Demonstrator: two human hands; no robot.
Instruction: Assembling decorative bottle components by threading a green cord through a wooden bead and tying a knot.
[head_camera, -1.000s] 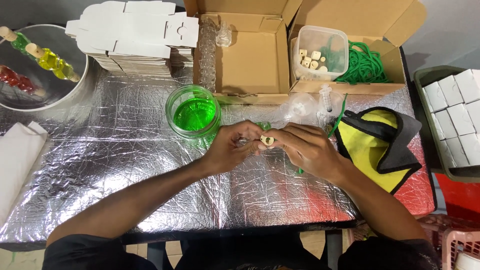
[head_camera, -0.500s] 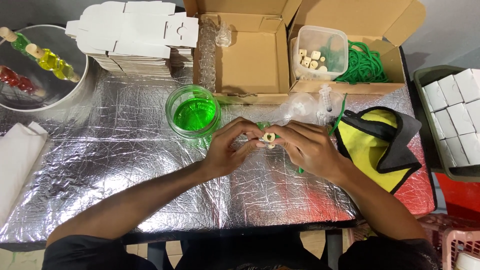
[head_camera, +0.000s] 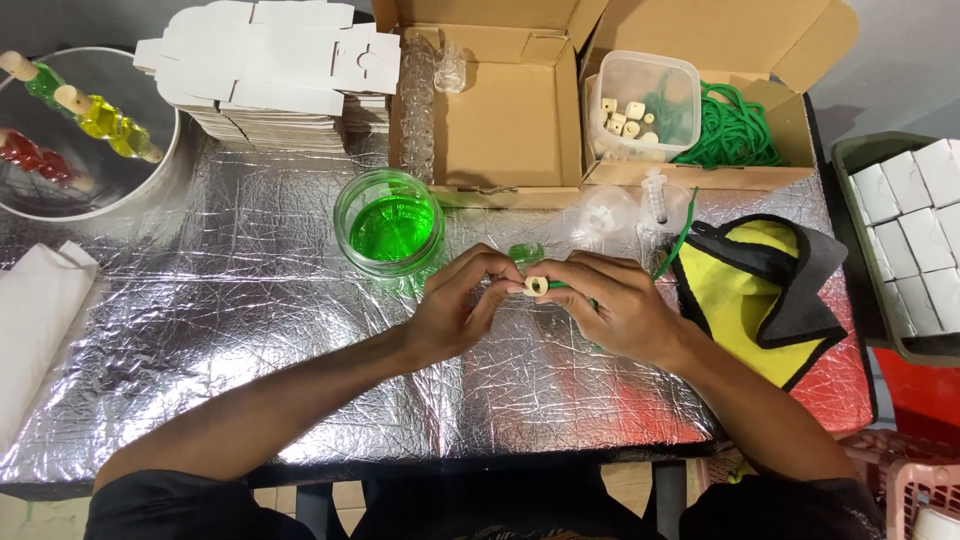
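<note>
Both of my hands meet over the middle of the foil-covered table (head_camera: 200, 330). My left hand (head_camera: 462, 305) and my right hand (head_camera: 605, 305) pinch a small cream ring-shaped bead (head_camera: 536, 286) with a green cord (head_camera: 672, 250) through it. The cord runs from my right fingers up to the right. A glass jar of green liquid (head_camera: 390, 222) stands just to the upper left of my left hand.
Two open cardboard boxes (head_camera: 500, 110) sit at the back; one holds a clear tub of cream beads (head_camera: 640, 105) and coiled green cord (head_camera: 735, 130). A yellow and black cloth (head_camera: 760, 290) lies right. Stacked flat white cartons (head_camera: 270, 70), a metal bowl (head_camera: 90, 130), a syringe (head_camera: 657, 195).
My hands have stayed in the same place; only the fingers have shifted slightly around the bead and cord.
</note>
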